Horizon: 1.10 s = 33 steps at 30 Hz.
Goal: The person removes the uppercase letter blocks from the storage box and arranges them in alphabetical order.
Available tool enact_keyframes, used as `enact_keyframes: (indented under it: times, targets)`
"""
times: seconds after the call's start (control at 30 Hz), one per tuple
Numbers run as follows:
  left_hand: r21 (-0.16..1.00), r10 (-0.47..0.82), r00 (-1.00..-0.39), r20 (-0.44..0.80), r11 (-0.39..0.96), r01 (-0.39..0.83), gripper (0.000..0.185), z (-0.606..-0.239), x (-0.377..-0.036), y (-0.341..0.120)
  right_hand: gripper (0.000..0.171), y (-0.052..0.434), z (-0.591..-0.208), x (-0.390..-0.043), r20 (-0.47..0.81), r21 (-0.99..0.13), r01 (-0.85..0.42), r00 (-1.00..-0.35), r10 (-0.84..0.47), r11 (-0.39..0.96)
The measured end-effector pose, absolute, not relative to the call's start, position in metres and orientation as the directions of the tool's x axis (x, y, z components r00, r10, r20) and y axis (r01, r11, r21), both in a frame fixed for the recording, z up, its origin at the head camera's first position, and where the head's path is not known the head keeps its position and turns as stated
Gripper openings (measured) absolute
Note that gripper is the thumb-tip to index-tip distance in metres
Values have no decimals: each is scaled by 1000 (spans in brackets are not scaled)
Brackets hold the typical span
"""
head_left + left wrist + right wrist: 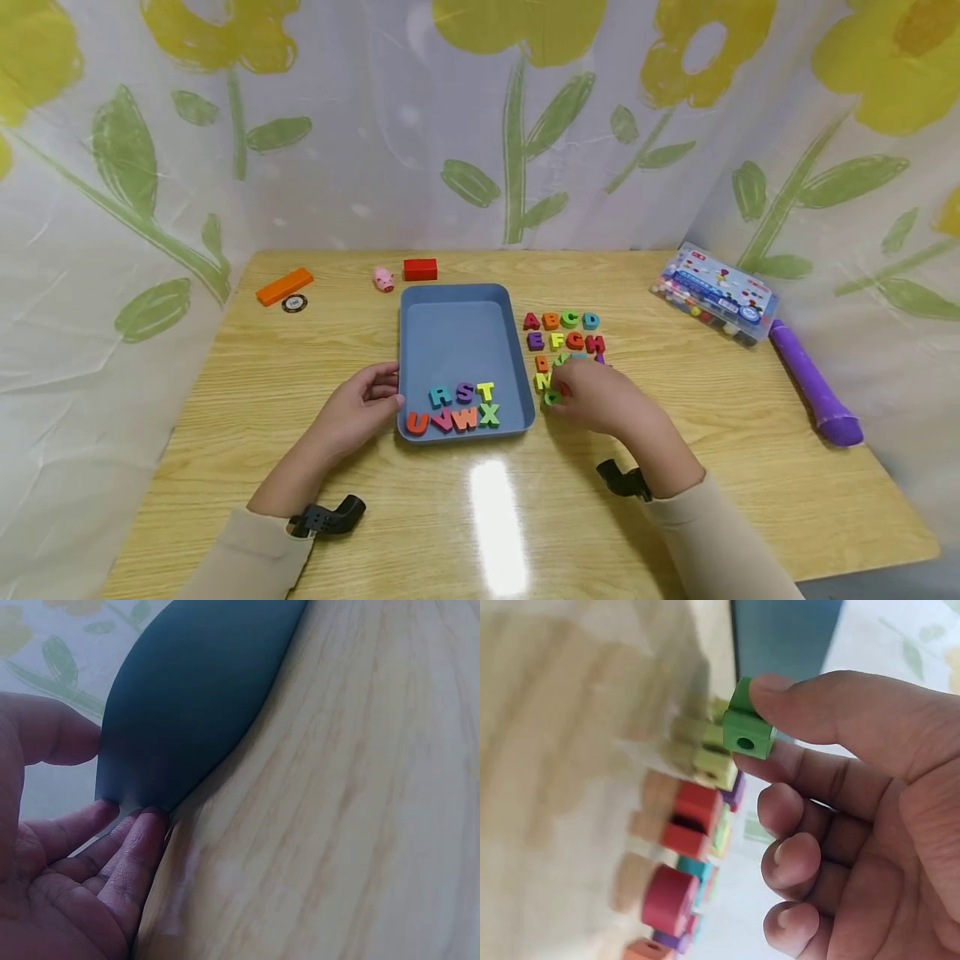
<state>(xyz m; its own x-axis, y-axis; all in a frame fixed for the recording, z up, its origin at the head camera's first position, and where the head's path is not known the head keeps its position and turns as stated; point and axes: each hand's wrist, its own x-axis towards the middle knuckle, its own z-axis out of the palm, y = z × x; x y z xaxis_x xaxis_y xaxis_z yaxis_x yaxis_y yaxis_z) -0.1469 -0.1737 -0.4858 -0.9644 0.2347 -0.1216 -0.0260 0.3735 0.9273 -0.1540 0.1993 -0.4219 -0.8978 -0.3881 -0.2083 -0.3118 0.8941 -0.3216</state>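
My left hand [362, 406] holds the left side of a blue-grey tray [453, 292]. Its thumb meets the rim, and bent fingertips lie against the wall [187, 690]. Inside the tray's near end lie letter blocks R [440, 396], S [465, 392], T [486, 391], U [417, 423], V [442, 420], W [464, 419] and X [489, 415]. To the right of the tray, my right hand [600, 396] pinches a green letter block [748, 736] between thumb and index finger, the other fingers curled loosely. Rows of letters stand beyond it, from A [532, 321] downward; the hand partly covers the lower ones.
Along the back lie an orange block [284, 286], a poker chip [295, 303], a pink pig figure [383, 279] and a red block [420, 269]. A clear box of colourful pieces [716, 292] and a purple toy microphone [816, 385] lie at the right.
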Motion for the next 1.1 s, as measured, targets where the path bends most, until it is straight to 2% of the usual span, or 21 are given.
enact_keyframes:
  times: [0.17, 0.37, 0.63, 0.77, 0.9, 1.1]
  targets:
    - [929, 237, -964, -119, 368, -24, 59, -486, -145, -174, 14, 193, -429, -152, -240, -306, -267, -908, -345, 914]
    - [931, 237, -965, -116, 364, -22, 59, -488, -145, -174, 17, 193, -430, -154, -240, -269, -277, -909, -342, 923]
    - [931, 240, -965, -109, 365, -14, 60, -486, -145, -175, 27, 175, -389, -167, -154, -237, -362, -902, -403, 902]
    - [927, 232, -966, -112, 373, -18, 59, -486, -146, -178, 29, 135, -373, -179, -141, -217, -480, -846, -514, 850]
    - [929, 238, -965, -112, 369, -17, 59, -488, -147, -179, 31, 92, -376, -192, -202, -221, -579, -760, -617, 785]
    - [933, 250, -963, -100, 361, -4, 59, -488, -148, -178, 29, 55, -393, -213, -313, -239, -631, -670, -673, 738]
